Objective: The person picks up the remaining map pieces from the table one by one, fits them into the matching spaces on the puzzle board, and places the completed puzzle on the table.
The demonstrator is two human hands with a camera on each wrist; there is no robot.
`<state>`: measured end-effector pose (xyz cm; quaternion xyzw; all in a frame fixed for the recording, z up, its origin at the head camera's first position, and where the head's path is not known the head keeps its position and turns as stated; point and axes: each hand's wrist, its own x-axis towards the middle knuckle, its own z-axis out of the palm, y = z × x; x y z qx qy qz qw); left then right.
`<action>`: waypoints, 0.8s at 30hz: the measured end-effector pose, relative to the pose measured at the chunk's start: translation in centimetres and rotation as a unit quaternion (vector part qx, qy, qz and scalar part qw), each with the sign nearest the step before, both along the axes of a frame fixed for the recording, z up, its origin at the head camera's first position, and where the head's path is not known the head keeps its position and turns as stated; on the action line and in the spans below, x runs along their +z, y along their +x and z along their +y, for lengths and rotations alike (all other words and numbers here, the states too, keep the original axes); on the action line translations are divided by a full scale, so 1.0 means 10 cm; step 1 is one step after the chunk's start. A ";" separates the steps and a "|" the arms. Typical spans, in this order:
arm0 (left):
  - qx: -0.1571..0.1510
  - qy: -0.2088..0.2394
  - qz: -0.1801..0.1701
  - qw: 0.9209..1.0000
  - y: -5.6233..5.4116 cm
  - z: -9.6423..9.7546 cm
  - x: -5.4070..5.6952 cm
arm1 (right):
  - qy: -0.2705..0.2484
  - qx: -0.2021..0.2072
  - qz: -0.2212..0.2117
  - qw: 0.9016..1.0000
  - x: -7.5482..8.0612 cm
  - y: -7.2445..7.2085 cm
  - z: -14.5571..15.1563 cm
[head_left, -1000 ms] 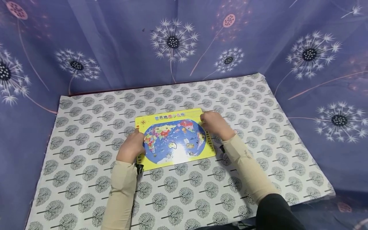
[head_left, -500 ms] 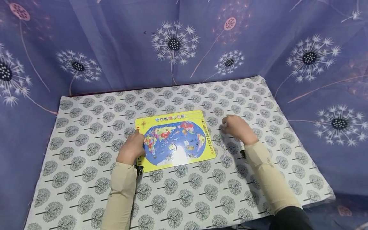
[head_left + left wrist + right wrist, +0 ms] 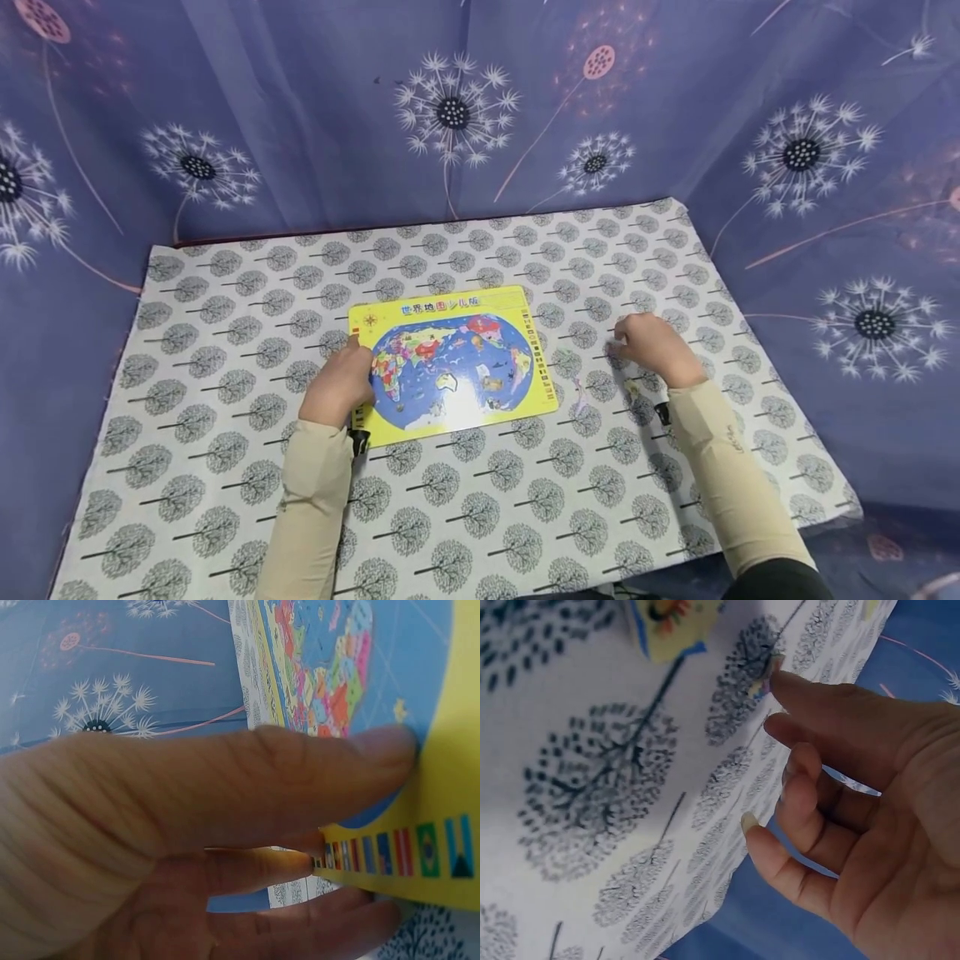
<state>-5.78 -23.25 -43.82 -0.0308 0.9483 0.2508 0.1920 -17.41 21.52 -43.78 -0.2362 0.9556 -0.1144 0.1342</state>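
Note:
A yellow-bordered world map board (image 3: pixel 390 425) lies flat on the cloth in the head view, with a blue oval map and Chinese lettering along its top. At its left edge my left hand (image 3: pixel 340 387) grips the board; in the left wrist view its thumb (image 3: pixel 382 750) presses the face, with fingers behind the edge. To the right, my right hand (image 3: pixel 656 346) is low over the cloth with bent fingers. Its thumb and index pinch a small coloured puzzle piece (image 3: pixel 759 690), mostly hidden by the thumb. A yellow puzzle piece with blue edging (image 3: pixel 675 634) lies nearby.
A white tree-print cloth (image 3: pixel 465 533) covers the table. Between board and right hand lies a small pinkish piece (image 3: pixel 580 396), too small to make out. Purple dandelion curtains (image 3: pixel 315 125) enclose the back and sides.
My right hand has left the board's upper right edge and moved rightward over the cloth, uncovering the small pieces there. My left hand has stayed on the board's left edge.

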 end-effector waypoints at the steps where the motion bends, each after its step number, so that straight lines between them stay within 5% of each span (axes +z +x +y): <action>1: -0.001 0.000 0.001 1.000 0.00 0.00 0.00 | -0.002 0.000 -0.001 1.000 -0.01 0.00 0.01; 24: -0.004 0.004 -0.001 1.000 -0.02 -0.01 0.00 | -0.026 0.036 0.021 0.999 -0.05 0.04 -0.12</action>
